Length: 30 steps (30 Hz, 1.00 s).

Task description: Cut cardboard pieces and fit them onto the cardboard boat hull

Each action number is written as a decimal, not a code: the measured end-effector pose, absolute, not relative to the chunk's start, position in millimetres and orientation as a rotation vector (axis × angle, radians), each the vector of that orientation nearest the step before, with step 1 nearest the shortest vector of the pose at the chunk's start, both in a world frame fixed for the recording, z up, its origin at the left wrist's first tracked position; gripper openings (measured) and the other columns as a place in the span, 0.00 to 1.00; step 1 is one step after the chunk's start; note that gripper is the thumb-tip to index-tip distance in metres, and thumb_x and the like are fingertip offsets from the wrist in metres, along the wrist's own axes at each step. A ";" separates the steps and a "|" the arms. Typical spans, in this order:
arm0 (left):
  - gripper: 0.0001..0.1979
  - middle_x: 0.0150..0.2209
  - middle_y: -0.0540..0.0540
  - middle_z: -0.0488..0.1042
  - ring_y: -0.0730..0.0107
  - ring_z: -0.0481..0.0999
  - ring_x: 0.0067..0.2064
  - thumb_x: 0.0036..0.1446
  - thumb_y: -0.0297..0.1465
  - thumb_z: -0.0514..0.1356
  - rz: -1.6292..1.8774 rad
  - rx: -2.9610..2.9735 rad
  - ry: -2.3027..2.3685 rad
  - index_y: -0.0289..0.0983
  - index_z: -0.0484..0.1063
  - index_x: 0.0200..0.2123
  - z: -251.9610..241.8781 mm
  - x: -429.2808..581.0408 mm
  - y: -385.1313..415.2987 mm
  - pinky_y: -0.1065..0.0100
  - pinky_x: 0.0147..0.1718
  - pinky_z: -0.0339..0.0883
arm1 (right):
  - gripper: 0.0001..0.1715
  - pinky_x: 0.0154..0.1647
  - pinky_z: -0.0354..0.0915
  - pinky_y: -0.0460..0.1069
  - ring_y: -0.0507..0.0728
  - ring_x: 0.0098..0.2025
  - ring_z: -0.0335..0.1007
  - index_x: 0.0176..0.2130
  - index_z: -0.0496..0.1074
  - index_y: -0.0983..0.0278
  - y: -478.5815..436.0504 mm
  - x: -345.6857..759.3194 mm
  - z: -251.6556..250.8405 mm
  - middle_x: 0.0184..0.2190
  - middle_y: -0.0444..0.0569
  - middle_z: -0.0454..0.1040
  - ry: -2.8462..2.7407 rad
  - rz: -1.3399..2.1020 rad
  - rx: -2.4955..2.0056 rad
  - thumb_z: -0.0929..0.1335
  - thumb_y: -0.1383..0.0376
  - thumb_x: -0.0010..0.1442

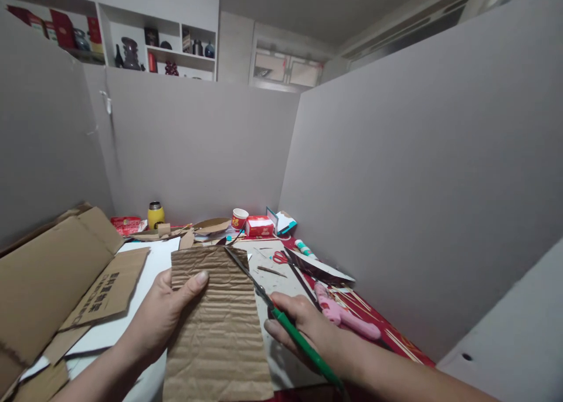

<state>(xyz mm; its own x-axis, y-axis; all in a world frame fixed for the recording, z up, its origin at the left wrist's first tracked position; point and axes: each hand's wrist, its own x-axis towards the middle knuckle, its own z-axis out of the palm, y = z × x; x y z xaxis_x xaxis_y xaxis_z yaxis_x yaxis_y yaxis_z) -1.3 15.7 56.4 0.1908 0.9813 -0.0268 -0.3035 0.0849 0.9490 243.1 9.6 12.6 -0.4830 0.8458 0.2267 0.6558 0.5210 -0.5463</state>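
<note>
Lower centre of the head view: a left hand (160, 317) clamps a corrugated cardboard sheet (215, 326), thumb on top, while the right hand (308, 328) grips a green-handled cutter (281, 320) against its right edge (no cut shows yet, most work apparently remaining)

the sheet (215, 326) runs off the bottom edge and hides the fingers of the left grip (160, 314), all but the thumb. the scissors (281, 320) have their handle end lost at the wrist of the right grip (308, 331). the cardboard (44, 284) is cut off left; its print is too small to read.
</note>
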 end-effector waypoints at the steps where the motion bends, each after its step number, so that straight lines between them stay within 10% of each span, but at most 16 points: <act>1: 0.21 0.36 0.43 0.82 0.58 0.81 0.33 0.47 0.38 0.69 1.160 1.012 0.875 0.37 0.76 0.45 55.8 -3.3 7.4 0.61 0.34 0.75 | 0.14 0.26 0.54 0.45 0.50 0.25 0.54 0.30 0.58 0.62 4.4 241.3 13.1 0.22 0.40 0.61 -2.309 0.543 -1.213 0.61 0.57 0.62; 30: 0.10 0.35 0.44 0.81 0.63 0.79 0.35 0.49 0.34 0.67 0.714 1.139 0.991 0.36 0.79 0.34 22.8 -113.3 -120.8 0.68 0.36 0.69 | 0.18 0.24 0.54 0.48 0.52 0.21 0.59 0.32 0.63 0.61 -35.6 223.4 -27.4 0.21 0.45 0.67 -2.694 0.488 -0.615 0.63 0.49 0.59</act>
<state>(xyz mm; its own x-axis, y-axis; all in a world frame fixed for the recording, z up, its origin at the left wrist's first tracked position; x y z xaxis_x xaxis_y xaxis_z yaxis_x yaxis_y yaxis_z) -113.3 -120.8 22.8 0.4122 0.8701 -0.2703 0.0199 0.2879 0.9574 223.4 -35.6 -27.4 -0.8509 0.4665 0.2416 0.3521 0.8477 -0.3968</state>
